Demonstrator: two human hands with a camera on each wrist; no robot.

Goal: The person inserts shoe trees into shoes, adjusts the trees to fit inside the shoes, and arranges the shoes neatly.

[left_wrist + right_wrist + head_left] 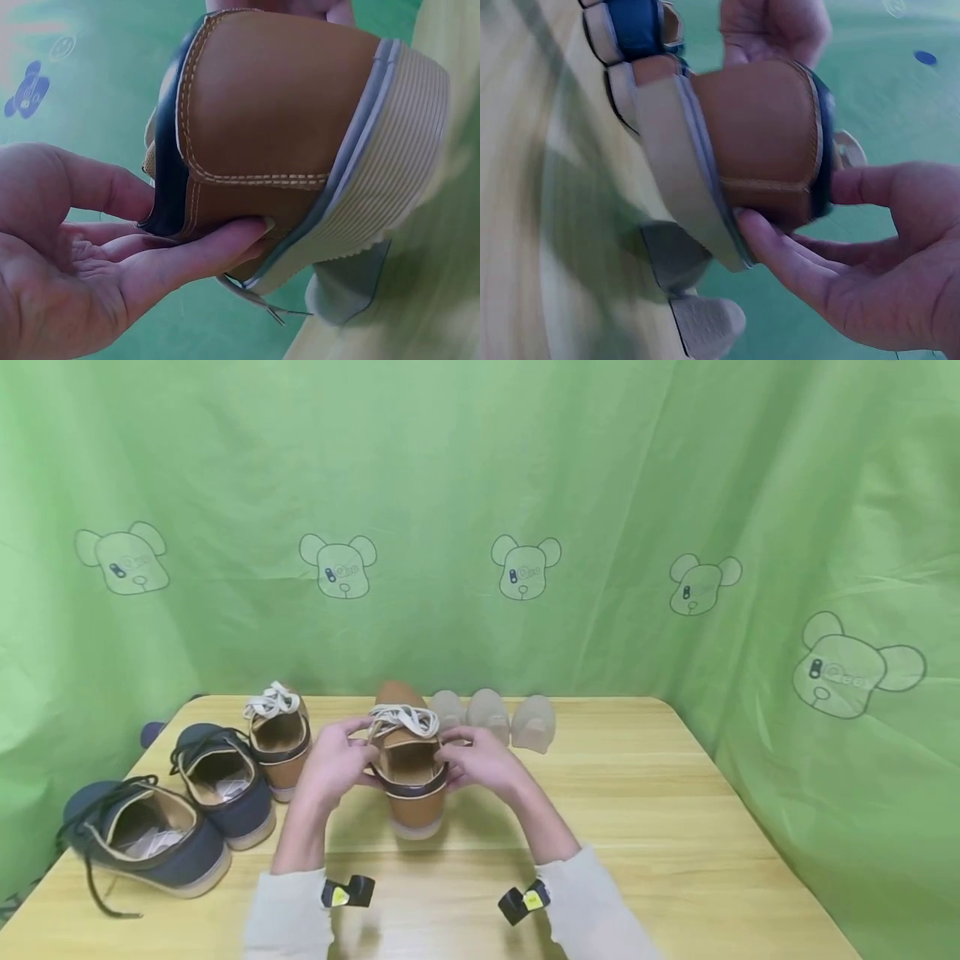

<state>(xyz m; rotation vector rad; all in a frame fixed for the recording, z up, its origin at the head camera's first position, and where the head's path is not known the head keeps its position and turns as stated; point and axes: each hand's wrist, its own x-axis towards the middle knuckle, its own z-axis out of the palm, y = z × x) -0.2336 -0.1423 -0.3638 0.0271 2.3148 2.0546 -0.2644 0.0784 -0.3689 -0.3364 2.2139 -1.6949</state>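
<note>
two navy shoes [168,856] stand nearest at left, seemingly placed, while my left hand [337,762] and right hand [487,764] grip one brown shoe [411,767] above the table [615,835], not yet set down, its mate [288,770] standing leftward, three grey shapes [487,712] beyond.

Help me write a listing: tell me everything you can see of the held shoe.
The shoe looks like smooth brown leather, with pale stitching, a dark collar and white laces looped across the front. Its pale sole is ridged around the heel. It is held above the table, sole down, opening upward, toe pointing away from the person. The left hand and the right hand grip its opposite sides.
</note>
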